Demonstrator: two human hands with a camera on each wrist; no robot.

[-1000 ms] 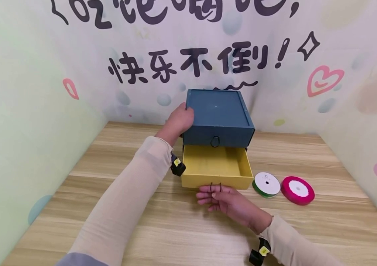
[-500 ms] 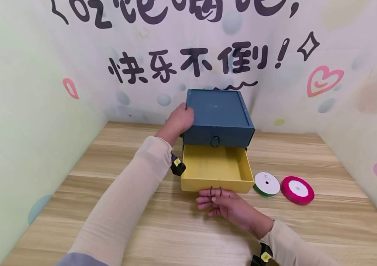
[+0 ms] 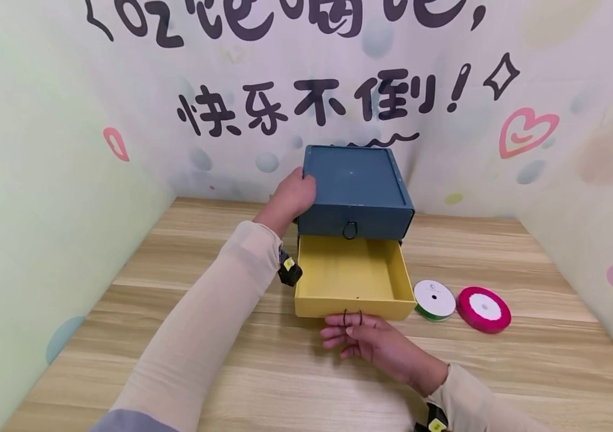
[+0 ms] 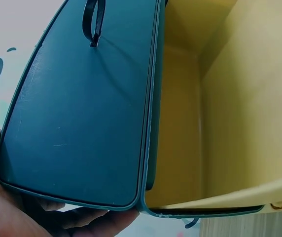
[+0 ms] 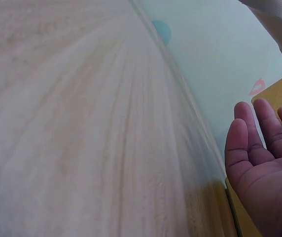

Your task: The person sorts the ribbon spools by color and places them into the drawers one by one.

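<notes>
A small two-tier drawer box stands at the back of the table, with a blue upper unit (image 3: 357, 174) and a yellow drawer (image 3: 349, 270) pulled out below it. The drawer's inside looks bare. My left hand (image 3: 293, 193) grips the upper unit's left side, its thumb at the top edge; the left wrist view shows the fingers (image 4: 89, 222) reaching round the side. At the drawer front, my right hand (image 3: 382, 345) has a finger hooked through the thin black pull loop (image 3: 345, 318), palm turned up. The right wrist view shows those fingers bent slightly.
Right of the drawer lie a green ribbon spool (image 3: 434, 300) with a white face and a pink ribbon spool (image 3: 484, 309), side by side. Another black loop (image 3: 350, 230) hangs on the blue front. A printed backdrop (image 3: 263, 60) rises behind the wooden table (image 3: 220, 372).
My right hand has drawn the yellow drawer a little further out toward me. The left hand keeps its grip on the blue unit, and the spools lie where they were.
</notes>
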